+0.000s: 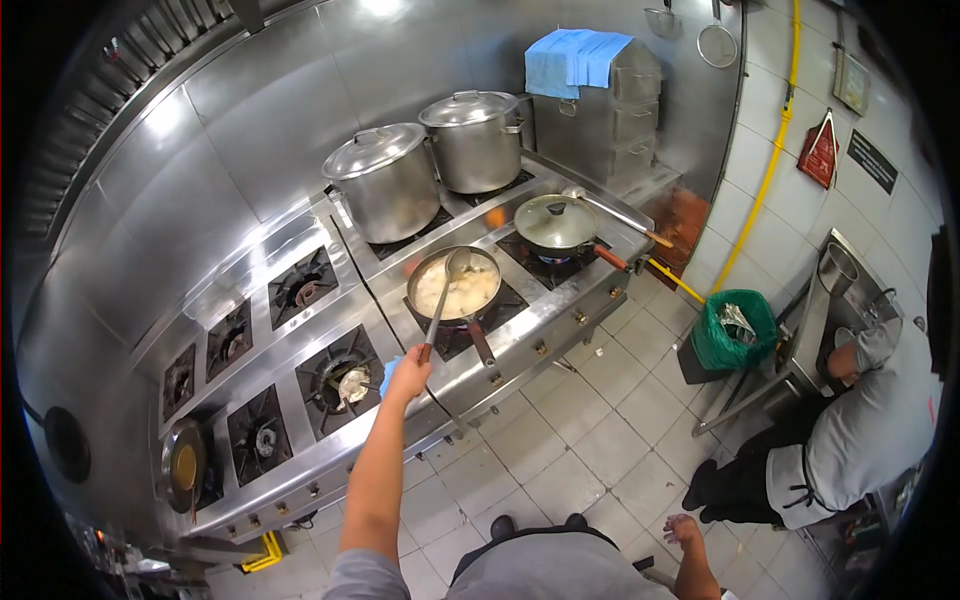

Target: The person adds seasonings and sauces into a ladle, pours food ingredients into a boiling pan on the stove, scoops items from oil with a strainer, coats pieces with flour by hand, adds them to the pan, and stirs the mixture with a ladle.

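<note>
My left hand is closed around the wooden end of a long-handled ladle. The ladle's bowl rests over a frying pan of bubbling, pale, creamy food on a burner. The pan's reddish-brown handle points toward me, just right of my left hand. Partly behind that hand shows a blue cloth at the stove's front. My right hand hangs low by my side, away from the stove, fingers apart with nothing in them.
A lidded pan sits over a lit burner at right, with a long utensil behind it. Two large lidded pots stand at the back. Green-lined bin and a person at a sink are to the right.
</note>
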The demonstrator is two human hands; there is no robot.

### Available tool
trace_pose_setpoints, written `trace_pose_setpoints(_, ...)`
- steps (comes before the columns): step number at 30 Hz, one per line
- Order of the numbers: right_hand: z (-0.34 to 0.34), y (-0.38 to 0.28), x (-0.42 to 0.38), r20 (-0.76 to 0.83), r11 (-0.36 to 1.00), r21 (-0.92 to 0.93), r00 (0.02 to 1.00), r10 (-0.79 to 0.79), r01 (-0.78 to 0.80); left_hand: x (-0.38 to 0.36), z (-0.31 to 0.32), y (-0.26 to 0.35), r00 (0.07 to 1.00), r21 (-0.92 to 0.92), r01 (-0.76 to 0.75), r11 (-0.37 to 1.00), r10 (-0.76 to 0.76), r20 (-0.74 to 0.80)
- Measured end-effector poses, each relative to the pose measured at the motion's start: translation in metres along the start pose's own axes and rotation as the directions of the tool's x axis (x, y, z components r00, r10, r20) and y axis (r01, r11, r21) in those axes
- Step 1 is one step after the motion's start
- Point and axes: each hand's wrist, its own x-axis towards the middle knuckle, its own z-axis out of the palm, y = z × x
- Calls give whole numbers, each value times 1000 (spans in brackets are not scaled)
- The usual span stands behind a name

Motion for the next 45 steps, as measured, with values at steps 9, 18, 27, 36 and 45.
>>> trace_pose_setpoints(9, -3, 9, -6, 4, 999, 41, 1000, 7, -7, -20, -47, -5, 995, 425, -96, 900, 95, 24)
trace_pose_setpoints(18, 2, -9, 7, 14, 999, 42, 1000, -16, 15, -36, -93, 23, 879, -514, 435, 740, -223, 422)
trace_pose_setpoints(27, 7, -7, 31, 68, 998, -52, 997, -40, 43, -21, -64, 8, 813, -746, 582, 323, -263, 520)
trace_pose_setpoints(36, 9, 12, 3, 22, 1000, 16, 999, -26, 25, 3, 11, 5, 863, -859, 498, 116, -169, 477)
trace_pose_setpoints(45, -9, 67, 23, 42, 991, 135, 999, 13, -18, 12, -3, -2, 979, -259, 201, 945, -183, 92)
